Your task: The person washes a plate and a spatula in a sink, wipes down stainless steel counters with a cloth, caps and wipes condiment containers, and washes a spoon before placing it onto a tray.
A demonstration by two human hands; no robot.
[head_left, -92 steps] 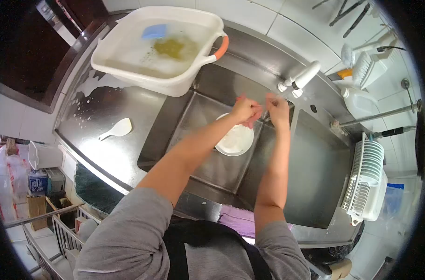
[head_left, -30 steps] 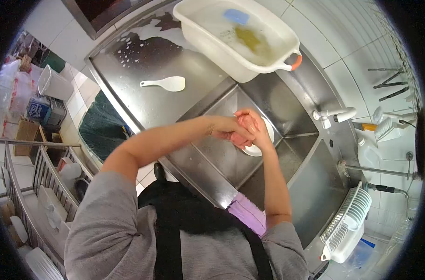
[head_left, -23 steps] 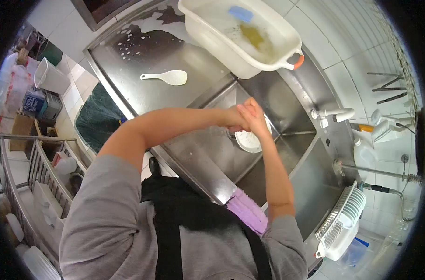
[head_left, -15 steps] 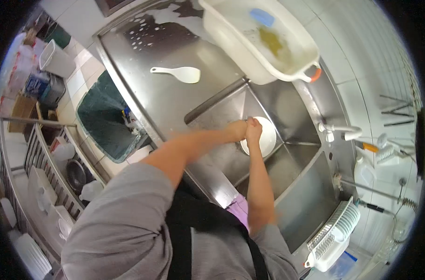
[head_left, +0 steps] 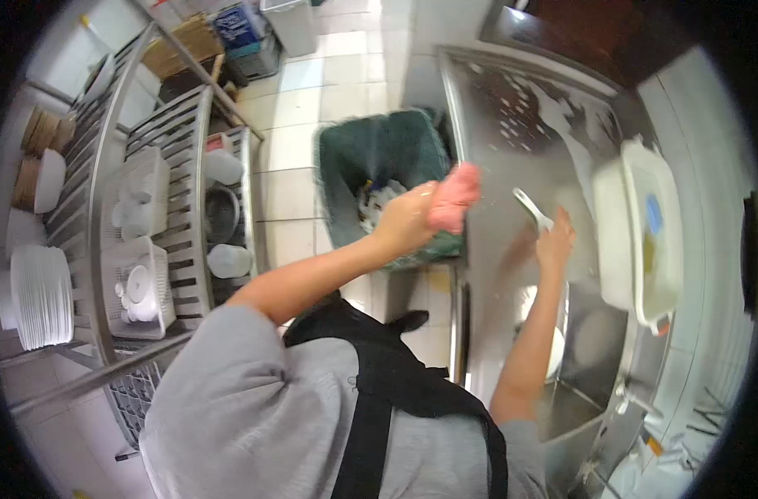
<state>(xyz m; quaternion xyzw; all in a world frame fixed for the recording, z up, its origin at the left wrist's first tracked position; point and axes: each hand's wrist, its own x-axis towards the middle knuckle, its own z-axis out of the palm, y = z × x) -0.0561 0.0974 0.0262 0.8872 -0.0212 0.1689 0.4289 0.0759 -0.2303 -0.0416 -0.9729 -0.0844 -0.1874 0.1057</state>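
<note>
My left hand [head_left: 408, 218] is closed round a crumpled pink cloth [head_left: 455, 198], held over the edge of a bin lined with a dark green bag [head_left: 337, 158]. My right hand [head_left: 554, 243] is over the steel counter, its fingers round the wide end of a white rice paddle [head_left: 529, 205]. The paddle's handle points away from me. Part of a white bowl [head_left: 556, 353] shows in the sink [head_left: 591, 341], half hidden by my right forearm.
A cream tub [head_left: 616, 233] with a blue item [head_left: 653, 214] in cloudy water stands right of the counter. Suds [head_left: 554, 112] lie at the far end. On the left, a metal rack [head_left: 192, 141] holds stacked white plates [head_left: 42, 295] and baskets [head_left: 138, 283]. A tap [head_left: 637, 403] rises behind the sink.
My view has turned left. Both hands have left the bowl in the sink. The left now holds a pink cloth over the bin's edge; the right has gone to the rice paddle.
</note>
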